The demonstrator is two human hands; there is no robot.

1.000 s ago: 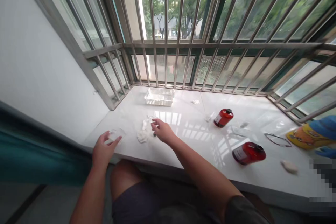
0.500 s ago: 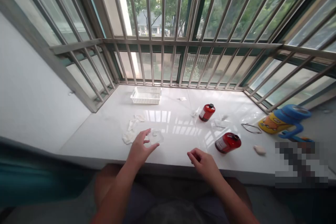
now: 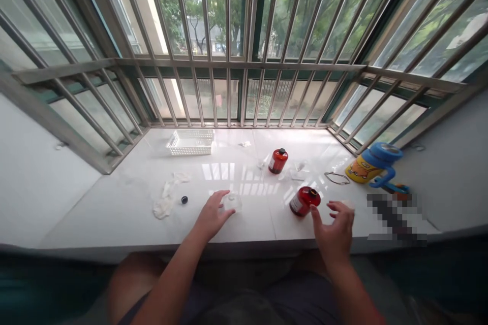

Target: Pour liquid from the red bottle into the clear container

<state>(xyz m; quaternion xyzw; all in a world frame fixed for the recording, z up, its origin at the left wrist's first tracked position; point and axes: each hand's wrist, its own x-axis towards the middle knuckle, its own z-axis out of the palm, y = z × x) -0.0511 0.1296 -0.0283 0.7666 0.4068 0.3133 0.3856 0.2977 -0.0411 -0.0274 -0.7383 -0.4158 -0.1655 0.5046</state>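
- Container (image 3: 234, 202), clear and faint against the shine of the ledge (image 3: 251, 228), sits between the thumb and curled fingers of my left hand (image 3: 211, 217); from this remote view I cannot tell whether its base touches the surface.
- My right hand (image 3: 335, 233) holds nothing: thumb and fingers stand spread, just beside the nearer red bottle (image 3: 303, 202). The thumb overlaps the bottle's edge in my view, but I cannot make out contact.
- That bottle stands upright with its mouth uncovered, so I would treat it as able to spill: wrap it low around the body, press evenly, keep it vertical.
- I would come in without nudging its shoulder; a sideways knock looks like the likeliest slip.
- With the left I would keep the pressure light, since the container looks thin-walled and a hard pinch could deform it.
- I would mind the loose black cap (image 3: 184, 200) near the crumpled white material (image 3: 165, 198), off to the left of the container, so that no wrist sweeps it away.
- The farther red bottle (image 3: 278, 162) looks capped; I would steer my fingers clear of it.
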